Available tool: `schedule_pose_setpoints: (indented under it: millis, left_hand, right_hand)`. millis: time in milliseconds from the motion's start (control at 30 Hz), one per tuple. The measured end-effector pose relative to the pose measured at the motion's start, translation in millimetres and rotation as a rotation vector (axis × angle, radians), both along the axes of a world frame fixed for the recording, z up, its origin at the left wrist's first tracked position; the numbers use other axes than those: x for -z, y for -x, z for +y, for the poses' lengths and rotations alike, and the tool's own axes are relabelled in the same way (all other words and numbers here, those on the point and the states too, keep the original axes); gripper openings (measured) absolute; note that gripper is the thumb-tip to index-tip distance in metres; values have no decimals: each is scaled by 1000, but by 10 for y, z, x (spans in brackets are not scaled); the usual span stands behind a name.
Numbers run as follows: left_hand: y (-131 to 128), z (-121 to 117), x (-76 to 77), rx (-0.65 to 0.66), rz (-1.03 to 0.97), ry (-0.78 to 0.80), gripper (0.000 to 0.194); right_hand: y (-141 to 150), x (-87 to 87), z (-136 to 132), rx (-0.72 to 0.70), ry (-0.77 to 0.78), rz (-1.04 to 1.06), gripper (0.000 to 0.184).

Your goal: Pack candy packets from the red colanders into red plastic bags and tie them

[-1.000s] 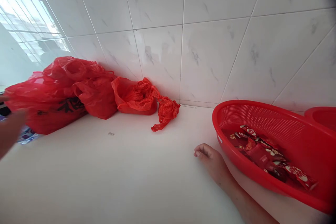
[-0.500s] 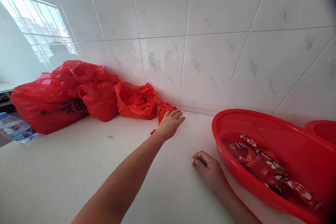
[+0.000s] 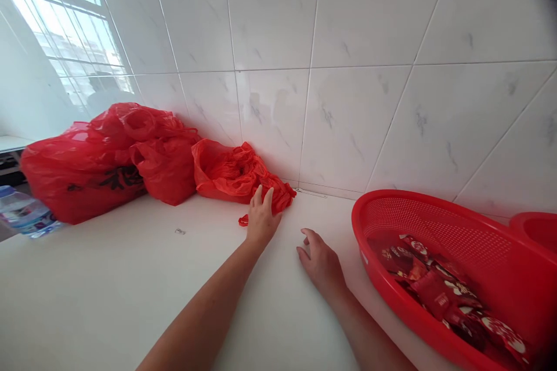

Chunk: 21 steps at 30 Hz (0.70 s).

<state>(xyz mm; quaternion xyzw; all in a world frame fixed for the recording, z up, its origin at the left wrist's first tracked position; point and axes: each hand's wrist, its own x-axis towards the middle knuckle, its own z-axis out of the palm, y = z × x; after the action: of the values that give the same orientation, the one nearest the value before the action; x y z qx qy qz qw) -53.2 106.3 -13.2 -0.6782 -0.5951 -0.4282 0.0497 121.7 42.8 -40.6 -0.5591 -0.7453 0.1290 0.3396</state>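
My left hand (image 3: 263,219) lies against the near side of a crumpled red plastic bag (image 3: 284,192), its fingers spread and not wrapped round it. To the left of that bag sits a loosely opened red plastic bag (image 3: 221,165) with more bunched red plastic inside. My right hand (image 3: 319,261) hovers low over the white table (image 3: 278,313), with thumb and index finger apart and nothing between them. Beside it on the right stands a red plastic basket (image 3: 374,255) with small red wrapped packets (image 3: 439,295) in it.
Several full red bags (image 3: 87,168) lean along the tiled wall (image 3: 357,104) at the left. A clear plastic bottle (image 3: 28,214) lies at the table's left edge. Another red basket (image 3: 535,226) shows at the far right.
My left hand has drawn back and left off the top of the crumpled bag, which now sits closer to the opened bag. My right hand has moved left and forward, its fingers opening.
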Motion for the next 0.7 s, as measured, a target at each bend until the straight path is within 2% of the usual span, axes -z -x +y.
schedule_pose_setpoints:
  millis: [67, 133, 267, 333, 400, 500, 600, 700]
  left_hand:
    - [24, 18, 100, 52, -122, 95, 65]
    - [11, 18, 172, 116, -188, 151, 57]
    - [-135, -63, 202, 184, -209, 165, 46]
    - [-191, -105, 181, 219, -200, 170, 44]
    - [-163, -109, 160, 217, -194, 171, 42]
    - [59, -37, 149, 94, -216, 151, 42]
    - [329, 33, 142, -90, -254, 116, 38]
    - [395, -15, 87, -234, -256, 57, 41]
  right_hand:
    - [84, 34, 91, -8, -78, -49, 43]
    - [158, 59, 177, 6, -141, -41, 52]
    - [271, 37, 352, 63, -141, 130, 69]
    - [285, 15, 433, 70, -74, 304, 61]
    - [256, 10, 496, 91, 1, 466, 44]
    - [157, 32, 543, 176, 44, 596, 30]
    - [65, 46, 546, 238, 42, 662, 31]
    - [49, 19, 520, 231, 47, 679, 32]
